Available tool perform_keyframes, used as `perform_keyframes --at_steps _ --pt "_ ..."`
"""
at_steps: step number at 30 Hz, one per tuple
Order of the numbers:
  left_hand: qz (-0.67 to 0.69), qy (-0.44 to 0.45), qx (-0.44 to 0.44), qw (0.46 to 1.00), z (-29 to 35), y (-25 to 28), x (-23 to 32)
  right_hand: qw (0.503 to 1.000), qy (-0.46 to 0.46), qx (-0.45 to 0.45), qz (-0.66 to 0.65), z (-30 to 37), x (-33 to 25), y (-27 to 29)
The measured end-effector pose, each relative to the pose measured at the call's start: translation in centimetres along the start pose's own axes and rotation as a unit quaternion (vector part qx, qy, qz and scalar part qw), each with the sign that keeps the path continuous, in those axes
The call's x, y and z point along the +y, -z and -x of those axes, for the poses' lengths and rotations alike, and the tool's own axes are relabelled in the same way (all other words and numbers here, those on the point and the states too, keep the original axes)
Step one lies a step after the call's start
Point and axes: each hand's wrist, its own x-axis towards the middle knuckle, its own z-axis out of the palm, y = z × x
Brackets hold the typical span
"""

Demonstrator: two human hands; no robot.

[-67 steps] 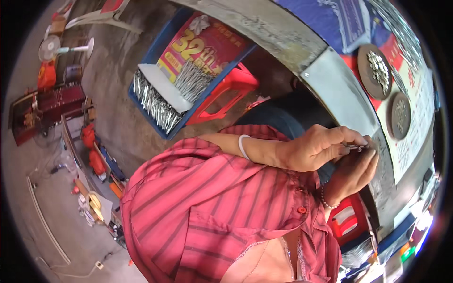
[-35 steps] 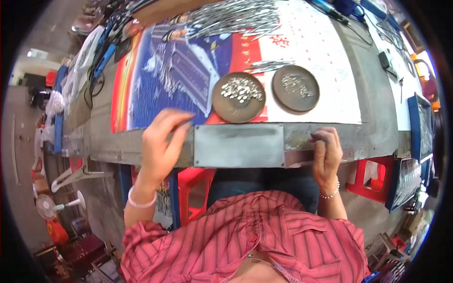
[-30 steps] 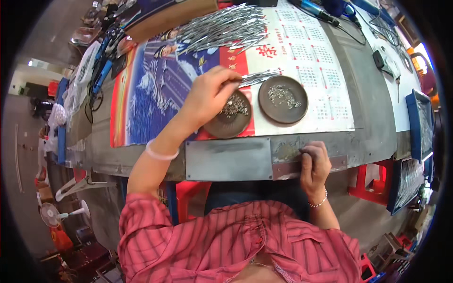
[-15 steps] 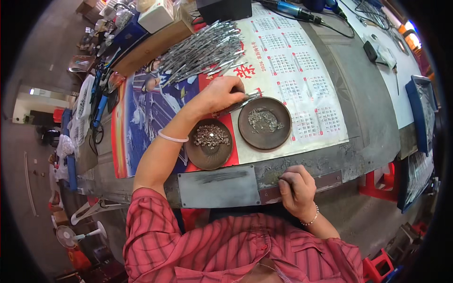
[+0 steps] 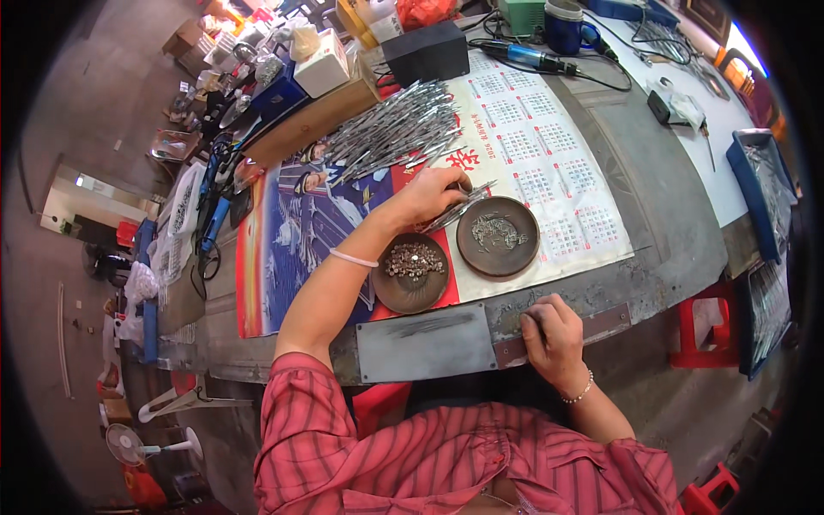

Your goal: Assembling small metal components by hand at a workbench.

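Slim metal rods (image 5: 464, 207) lie at ten o'clock of the right-hand brown dish (image 5: 503, 267); left hand (image 5: 438, 194) over them, hold cannot be told; right hand (image 5: 552, 336) curled, contents hidden. Rods judged light, stiff, slippery: grasp mid-shaft

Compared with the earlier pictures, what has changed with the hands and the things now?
The left hand, first together with the right hand, reached forward to the small bunch of metal rods; whether it grips any is unclear. The right hand, fingers curled, is now at the near edge of the table. The two round dishes and big rod pile stayed in place.
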Motion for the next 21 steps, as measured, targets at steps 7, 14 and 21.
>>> perform_keyframes --at_steps 7,14,21 --pt "0.055 0.020 -0.030 0.998 -0.4 0.7 -1.5 1.000 0.010 0.010 0.024 -0.3 0.2 -0.5" --pt "-0.116 -0.017 -0.024 0.993 -0.5 0.6 0.4 0.999 0.018 0.017 0.025 0.0 0.3 -0.5" --pt "-0.005 0.035 0.020 0.999 0.3 1.8 -1.1 0.999 0.016 0.021 0.026 0.2 0.3 -0.4"
